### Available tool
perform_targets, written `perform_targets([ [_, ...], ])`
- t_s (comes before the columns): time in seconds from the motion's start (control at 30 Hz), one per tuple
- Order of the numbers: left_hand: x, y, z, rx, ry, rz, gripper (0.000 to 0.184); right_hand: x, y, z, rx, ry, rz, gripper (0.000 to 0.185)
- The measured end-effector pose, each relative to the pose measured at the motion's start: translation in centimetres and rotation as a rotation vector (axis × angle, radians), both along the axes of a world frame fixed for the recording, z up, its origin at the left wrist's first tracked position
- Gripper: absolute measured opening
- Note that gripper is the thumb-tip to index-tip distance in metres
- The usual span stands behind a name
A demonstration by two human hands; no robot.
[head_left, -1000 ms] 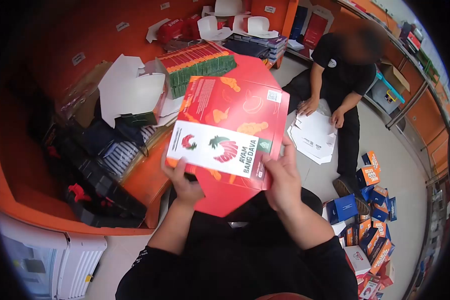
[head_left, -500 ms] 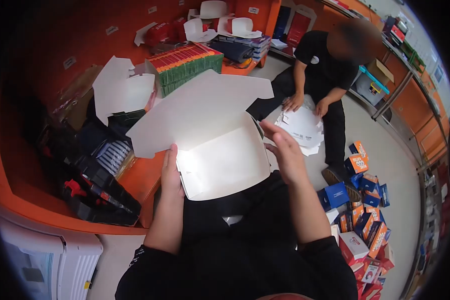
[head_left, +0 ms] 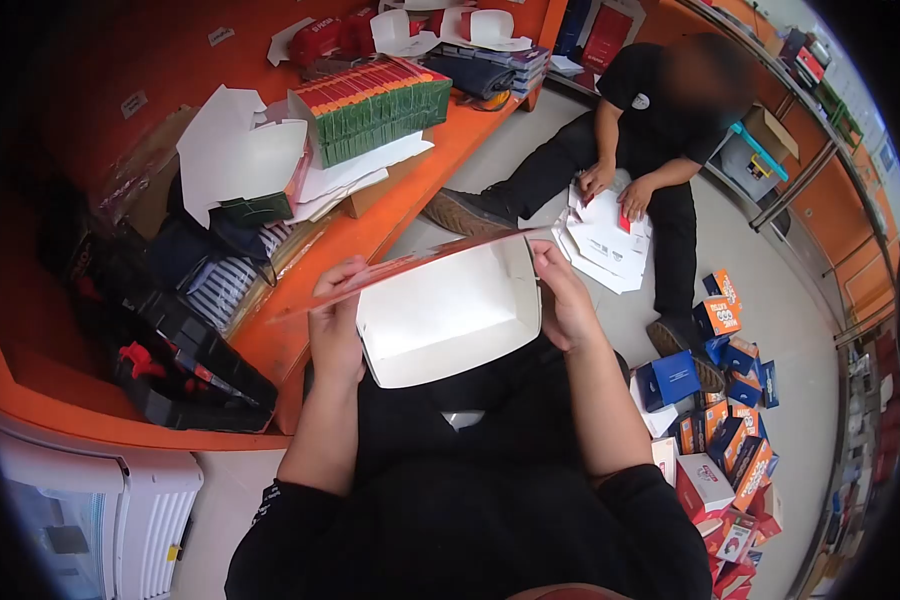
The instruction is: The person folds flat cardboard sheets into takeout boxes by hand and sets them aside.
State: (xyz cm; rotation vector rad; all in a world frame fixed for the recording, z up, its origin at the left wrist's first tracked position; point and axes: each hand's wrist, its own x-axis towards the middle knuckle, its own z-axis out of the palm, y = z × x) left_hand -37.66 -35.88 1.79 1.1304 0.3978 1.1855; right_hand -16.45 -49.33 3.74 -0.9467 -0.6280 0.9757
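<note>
Between the two hands, above the lap: one open box [head_left: 450, 320], white inside, mouth facing up and towards the wearer. Long axis runs roughly left to right, the right end set slightly farther from the body. Lid [head_left: 420, 260] joined along the far side, red face outward, seen almost edge-on and reaching past the box towards the left hand.

Left hand [head_left: 338, 325]: against the left end wall, fingers curled, upper fingers pinching the lid's near-left part. Right hand [head_left: 567, 300]: curled at the right end wall, upper fingers at the far right corner, beside the lid's right end. Fingers behind the walls hidden; their exact grip cannot be told. Neither hand is clearly nearer; the box spans the space between them, touching both.

Beyond the left hand: open carton [head_left: 240, 155] and green-and-red stack [head_left: 382, 130] on the orange shelf [head_left: 370, 228]. Beyond the right hand: white flat sheets [head_left: 610, 250] under another person's hands [head_left: 597, 180]. Right of the right forearm: heap of small boxes [head_left: 705, 485] on the floor.
</note>
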Motion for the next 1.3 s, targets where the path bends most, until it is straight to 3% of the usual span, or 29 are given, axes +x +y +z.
perform_targets([
  [0.1,0.2,1.3,-1.2,-0.194,0.077,-0.090,0.021,-0.4,0.3,-0.9,-0.072,-0.072,-0.087,0.033],
  [0.23,1.0,1.2,-0.9,-0.298,-0.069,-0.310,0.037,-1.0,1.2,-1.5,-0.118,-0.054,-0.240,0.036],
  [0.27,0.9,1.3,-1.7,-0.217,-0.017,-0.357,0.047,-1.3,1.3,-1.6,-0.131,-0.024,-0.273,0.036],
  [0.4,0.1,0.8,-4.0,-0.067,0.179,-0.249,0.057,-2.2,1.7,-3.5,-0.210,-0.039,-0.251,0.038],
  [0.43,-0.5,1.8,-6.0,0.058,0.295,-0.179,0.051,-2.0,2.1,-5.8,-0.195,-0.149,-0.284,0.042],
  [0.5,-1.0,0.9,-4.8,-0.111,0.308,-0.118,0.053,-2.8,2.2,-6.1,-0.121,-0.098,-0.244,0.046],
  [0.63,-3.0,1.7,-5.9,-0.142,0.164,-0.225,0.049,-4.4,2.5,-7.0,-0.150,-0.104,-0.128,0.039],
  [0.8,-5.6,1.0,-6.4,-0.278,0.349,-0.084,0.040,-7.1,2.8,-10.1,-0.183,0.032,-0.029,0.036],
  [0.87,-6.8,0.8,-5.9,-0.324,0.285,-0.137,0.038,-7.7,2.8,-10.6,-0.174,0.091,0.048,0.039],
  [0.97,-8.0,1.0,-5.8,-0.399,0.227,-0.179,0.032,-9.2,2.7,-10.9,-0.090,0.077,0.090,0.043],
  [1.1,-10.1,2.6,-8.8,-0.438,0.282,-0.113,0.028,-10.0,3.1,-12.7,-0.195,-0.123,0.122,0.044],
  [1.17,-9.9,2.6,-7.9,-0.459,0.309,-0.032,0.028,-10.2,3.0,-13.1,-0.186,-0.023,0.120,0.043],
  [1.3,-9.6,3.4,-7.1,-0.269,0.313,0.012,0.036,-9.6,2.4,-11.9,-0.155,0.146,0.207,0.039],
])
